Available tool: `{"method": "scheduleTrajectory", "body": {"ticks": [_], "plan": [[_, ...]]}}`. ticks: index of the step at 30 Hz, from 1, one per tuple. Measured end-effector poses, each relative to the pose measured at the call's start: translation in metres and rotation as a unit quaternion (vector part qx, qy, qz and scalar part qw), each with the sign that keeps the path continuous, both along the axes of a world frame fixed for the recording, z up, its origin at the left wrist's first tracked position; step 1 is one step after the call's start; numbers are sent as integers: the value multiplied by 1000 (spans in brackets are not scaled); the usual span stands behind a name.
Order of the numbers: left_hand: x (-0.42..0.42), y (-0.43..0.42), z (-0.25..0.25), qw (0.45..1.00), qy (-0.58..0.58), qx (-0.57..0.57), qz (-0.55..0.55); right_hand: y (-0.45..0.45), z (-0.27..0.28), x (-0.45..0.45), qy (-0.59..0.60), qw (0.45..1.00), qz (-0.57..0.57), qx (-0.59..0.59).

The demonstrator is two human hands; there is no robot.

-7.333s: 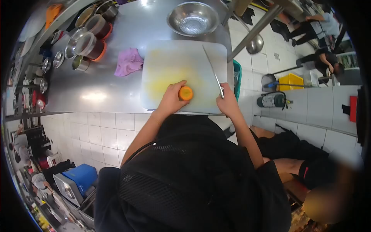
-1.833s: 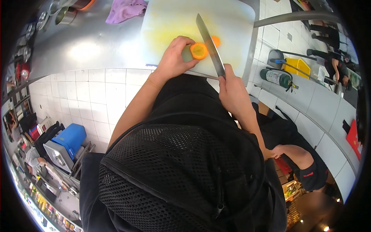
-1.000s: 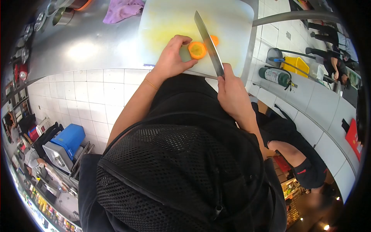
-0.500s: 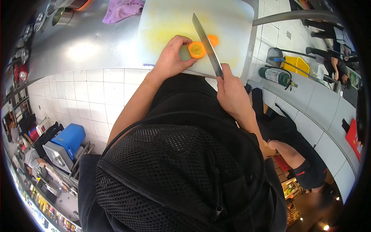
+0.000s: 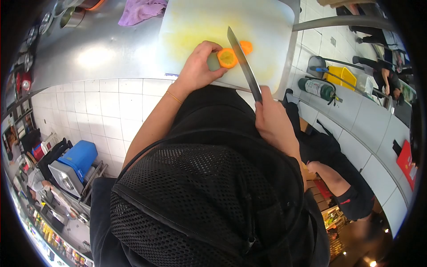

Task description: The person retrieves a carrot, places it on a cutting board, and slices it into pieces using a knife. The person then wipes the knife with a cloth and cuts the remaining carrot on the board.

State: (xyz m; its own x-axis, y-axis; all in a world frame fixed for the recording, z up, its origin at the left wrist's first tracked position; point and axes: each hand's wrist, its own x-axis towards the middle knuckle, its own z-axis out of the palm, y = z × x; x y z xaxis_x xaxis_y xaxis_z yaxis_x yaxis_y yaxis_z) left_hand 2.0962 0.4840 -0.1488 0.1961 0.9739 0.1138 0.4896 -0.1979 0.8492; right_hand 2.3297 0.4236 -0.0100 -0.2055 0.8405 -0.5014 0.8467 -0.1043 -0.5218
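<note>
On the white cutting board (image 5: pixel 187 26), stained yellow in the middle, my left hand (image 5: pixel 199 66) grips an orange carrot piece (image 5: pixel 227 58) between fingers and thumb, its round cut face showing. My right hand (image 5: pixel 276 116) is closed round the handle of a knife (image 5: pixel 243 62). The blade slants up and left, along the right side of the carrot piece. Beyond the blade, orange slices (image 5: pixel 246 46) lie on the board, partly hidden by it.
A purple cloth (image 5: pixel 141 10) lies left of the board on the steel table (image 5: pixel 102 40), with a metal pot (image 5: pixel 72 18) at the upper left. Another person (image 5: pixel 342 178) in dark clothes is close on the right. A fire extinguisher (image 5: pixel 316 88) stands beyond the table.
Since the earlier frames, slices have come to lie right of the carrot piece. In the last half second my right hand and the knife have moved down towards me. My left hand has barely moved.
</note>
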Motion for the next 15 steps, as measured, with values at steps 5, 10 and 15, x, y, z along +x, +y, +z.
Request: {"method": "scheduleTrajectory", "body": {"ticks": [5,10,15], "plan": [[0,1,0,1000,-1,11,-6,-3,16,6,-42,997,27,-51],[0,1,0,1000,-12,8,-11,29,-64,-16,49,997,-1,62],[-1,1,0,1000,-15,-4,-4,36,-85,-21,63,995,-24,66]]}}
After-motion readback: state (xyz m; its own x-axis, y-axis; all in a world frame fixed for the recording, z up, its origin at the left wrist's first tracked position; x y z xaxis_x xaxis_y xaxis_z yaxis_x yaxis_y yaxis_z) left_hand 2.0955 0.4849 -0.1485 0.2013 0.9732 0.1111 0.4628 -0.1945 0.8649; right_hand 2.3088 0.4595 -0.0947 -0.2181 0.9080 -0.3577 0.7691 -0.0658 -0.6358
